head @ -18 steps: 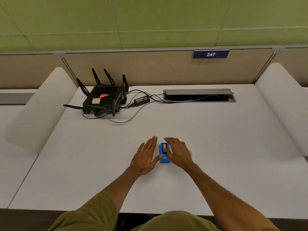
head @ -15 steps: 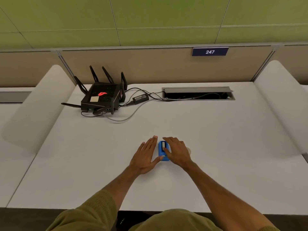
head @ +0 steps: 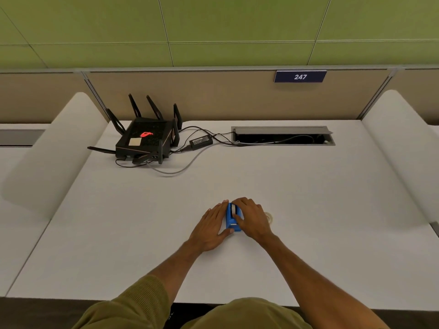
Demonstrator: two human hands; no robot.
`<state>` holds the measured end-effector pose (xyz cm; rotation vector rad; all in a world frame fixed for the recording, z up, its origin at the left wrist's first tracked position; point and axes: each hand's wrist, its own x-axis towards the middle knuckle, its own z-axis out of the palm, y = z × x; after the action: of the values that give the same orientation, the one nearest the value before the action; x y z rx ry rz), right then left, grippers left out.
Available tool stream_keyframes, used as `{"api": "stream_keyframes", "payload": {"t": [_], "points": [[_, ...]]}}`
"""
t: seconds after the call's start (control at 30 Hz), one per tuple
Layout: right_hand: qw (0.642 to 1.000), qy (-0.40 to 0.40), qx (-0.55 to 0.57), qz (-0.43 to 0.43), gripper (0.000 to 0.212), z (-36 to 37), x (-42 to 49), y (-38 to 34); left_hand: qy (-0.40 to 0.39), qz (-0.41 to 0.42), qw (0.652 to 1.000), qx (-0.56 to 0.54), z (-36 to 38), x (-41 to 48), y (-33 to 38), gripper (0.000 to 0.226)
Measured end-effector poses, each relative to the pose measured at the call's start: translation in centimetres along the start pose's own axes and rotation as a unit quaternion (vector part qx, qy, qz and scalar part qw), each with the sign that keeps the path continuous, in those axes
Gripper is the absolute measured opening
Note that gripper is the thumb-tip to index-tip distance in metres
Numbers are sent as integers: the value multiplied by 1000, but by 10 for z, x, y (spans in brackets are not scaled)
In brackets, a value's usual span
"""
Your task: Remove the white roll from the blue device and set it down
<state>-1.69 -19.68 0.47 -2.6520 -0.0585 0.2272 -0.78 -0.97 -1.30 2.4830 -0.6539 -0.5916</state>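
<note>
A small blue tape dispenser lies on the white desk, toward the middle of its near edge, wedged between both hands. The left hand lies flat against its left side, fingers straight and together, thumb touching the near end — pressing, not grasping. The right hand arches over its right side, fingers curled onto the top, holding it. Both forearms stretch out from the near edge. A clear tape roll peeks out just beyond the right hand. A black router sits near the far left corner.
</note>
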Motion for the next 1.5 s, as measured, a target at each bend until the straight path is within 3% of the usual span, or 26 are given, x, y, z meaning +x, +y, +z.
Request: {"api": "stream_keyframes", "payload": {"t": [0.3, 1.17, 1.37, 1.5], "points": [[1000, -2, -27, 2, 42, -4, 8, 1, -10, -6, 1000, 6, -1, 2, 1, 82], [1000, 8, 28, 5, 40, -9, 11, 5, 1, -12, 1000, 20, 6, 3, -4, 82], [988, 59, 140, 1, 33, -11, 2, 11, -10, 9, 999, -52, 1, 2, -6, 83], [964, 80, 252, 4, 35, -16, 1, 16, 37, 2, 991, -130, -2, 8, 1, 61]]}}
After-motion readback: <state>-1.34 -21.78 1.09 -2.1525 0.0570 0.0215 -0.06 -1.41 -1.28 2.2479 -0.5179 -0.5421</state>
